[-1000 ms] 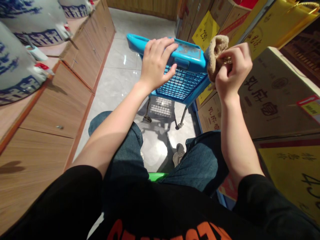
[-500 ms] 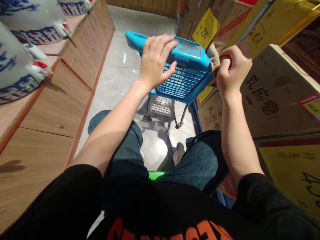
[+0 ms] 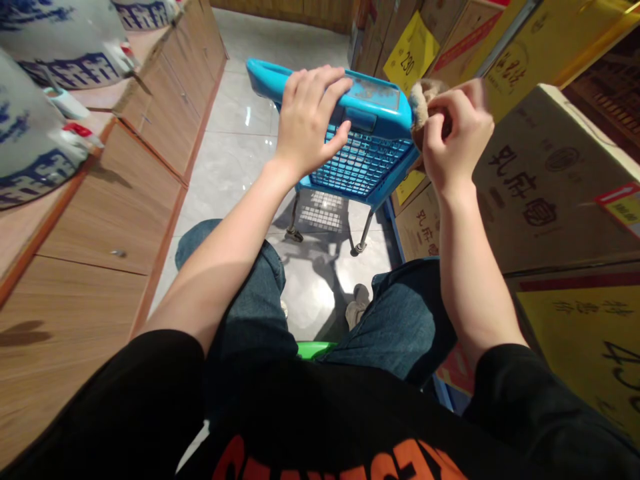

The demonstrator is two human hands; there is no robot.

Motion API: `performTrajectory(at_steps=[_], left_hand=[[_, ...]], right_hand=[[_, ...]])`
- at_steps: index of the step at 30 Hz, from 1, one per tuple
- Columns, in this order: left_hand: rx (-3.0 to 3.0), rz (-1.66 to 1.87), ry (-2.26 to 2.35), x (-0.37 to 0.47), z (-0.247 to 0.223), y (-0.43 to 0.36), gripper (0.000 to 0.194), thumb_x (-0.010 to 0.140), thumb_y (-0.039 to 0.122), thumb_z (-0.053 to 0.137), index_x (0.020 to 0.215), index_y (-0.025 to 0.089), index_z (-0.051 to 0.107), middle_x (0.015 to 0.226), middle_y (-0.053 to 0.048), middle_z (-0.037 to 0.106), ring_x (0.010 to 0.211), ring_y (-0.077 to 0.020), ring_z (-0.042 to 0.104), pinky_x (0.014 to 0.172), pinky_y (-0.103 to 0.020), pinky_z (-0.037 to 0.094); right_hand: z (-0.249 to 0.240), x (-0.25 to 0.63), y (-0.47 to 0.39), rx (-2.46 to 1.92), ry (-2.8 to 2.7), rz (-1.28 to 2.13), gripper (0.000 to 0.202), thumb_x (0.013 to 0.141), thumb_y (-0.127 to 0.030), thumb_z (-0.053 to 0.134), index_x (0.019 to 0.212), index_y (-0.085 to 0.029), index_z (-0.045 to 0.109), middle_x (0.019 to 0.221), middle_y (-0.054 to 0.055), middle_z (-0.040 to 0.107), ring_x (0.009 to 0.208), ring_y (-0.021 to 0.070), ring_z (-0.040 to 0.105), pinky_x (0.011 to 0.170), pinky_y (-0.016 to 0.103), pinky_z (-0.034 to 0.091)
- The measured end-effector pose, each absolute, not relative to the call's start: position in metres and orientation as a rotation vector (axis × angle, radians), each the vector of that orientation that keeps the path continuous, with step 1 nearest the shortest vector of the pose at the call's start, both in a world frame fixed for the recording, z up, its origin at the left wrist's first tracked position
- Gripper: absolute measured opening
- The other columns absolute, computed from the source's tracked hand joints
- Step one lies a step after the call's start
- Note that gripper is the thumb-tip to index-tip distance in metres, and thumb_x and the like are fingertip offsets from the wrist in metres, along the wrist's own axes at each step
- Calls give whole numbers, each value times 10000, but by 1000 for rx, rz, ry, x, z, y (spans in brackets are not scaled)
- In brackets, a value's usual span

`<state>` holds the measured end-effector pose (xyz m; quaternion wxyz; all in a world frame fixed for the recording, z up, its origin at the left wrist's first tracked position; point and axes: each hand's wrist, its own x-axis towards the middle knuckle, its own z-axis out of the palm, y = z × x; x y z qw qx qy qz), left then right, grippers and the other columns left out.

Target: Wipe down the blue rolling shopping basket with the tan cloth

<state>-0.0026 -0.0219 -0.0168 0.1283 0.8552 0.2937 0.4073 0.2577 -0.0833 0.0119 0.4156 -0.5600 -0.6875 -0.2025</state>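
A blue plastic shopping cart (image 3: 360,163) with a mesh basket stands before my knees. My left hand (image 3: 313,123) is draped over its wide handle (image 3: 380,95), fingers on top and thumb along the near side, holding it. Bunched in the fist of my right hand (image 3: 457,137) is a tan-brown cloth (image 3: 420,107), pressed against the right end of the handle. Part of the cloth is hidden behind my fingers. Worn, greyish marks show on the flat panel of the handle.
Stacked cardboard boxes (image 3: 550,167) with yellow price signs (image 3: 413,53) line the right side close to my right arm. On the left are wooden cabinets (image 3: 110,213) bearing large blue-and-white jars (image 3: 35,133). Below me shows a green seat edge (image 3: 315,349).
My right hand and the cloth have moved left, closer in against the handle's end. The handle has shifted slightly left; my left hand keeps its place on it.
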Motion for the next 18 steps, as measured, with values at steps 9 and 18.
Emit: performTrajectory(at_steps=[9,18], left_hand=[[2470,1262,882,-5,-15,-25,842,663,485,457,1505,506,481,1251,20,691,1547,-431,182,1006,-767,275],[2483,1238,887,-6,-16,-24,879,644,473,460,1522,520,452,1263,39,685,1557,-414,164,1023,-760,269]], right_hand=[[10,277,-76,-1316,-1718,-472,122,922,-194,538,859,-256,622,945,71,570,927,257,619,885,467,519],[2,263,-81,-1133,-1805,-482,130,874,-150,549,908,-251,623,1032,78,562,971,258,621,832,433,527]])
